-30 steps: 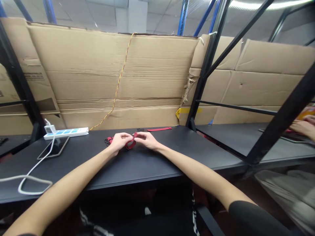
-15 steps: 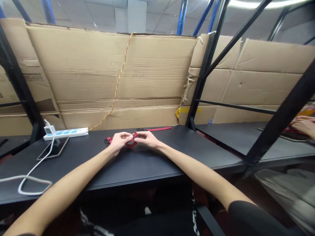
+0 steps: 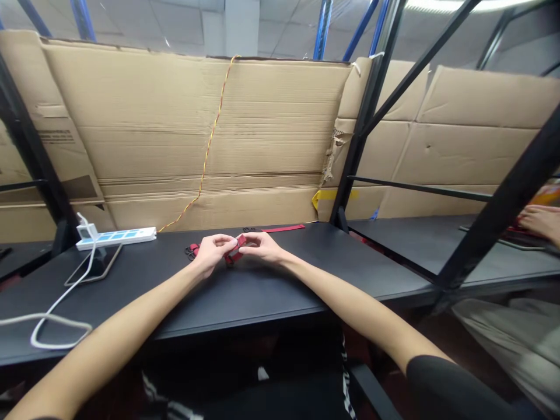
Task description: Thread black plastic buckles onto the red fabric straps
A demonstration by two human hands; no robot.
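Corrugated cardboard sheets (image 3: 196, 128) line the far edge of a matte black surface (image 3: 280, 297). At its left end sit a white power strip with blue switches (image 3: 116, 238) and a dark smartphone (image 3: 93, 265), with a white charging cable (image 3: 56, 303) running across the phone. The left hand (image 3: 213, 252) and right hand (image 3: 262, 246) meet mid-surface, both clenched in a fingertip pinch on a short red webbing strap (image 3: 234, 254). Whether the strap touches the surface cannot be determined. Small black buckles (image 3: 191, 251) with red webbing lie just left of the left hand. A flat red strap (image 3: 283, 228) and small black fittings (image 3: 249, 229) lie just beyond the hands. Technique is assessed as sound: the hands are close together and low, which steadies the webbing. Another person's hand (image 3: 540, 223) is at the adjacent surface, well apart.
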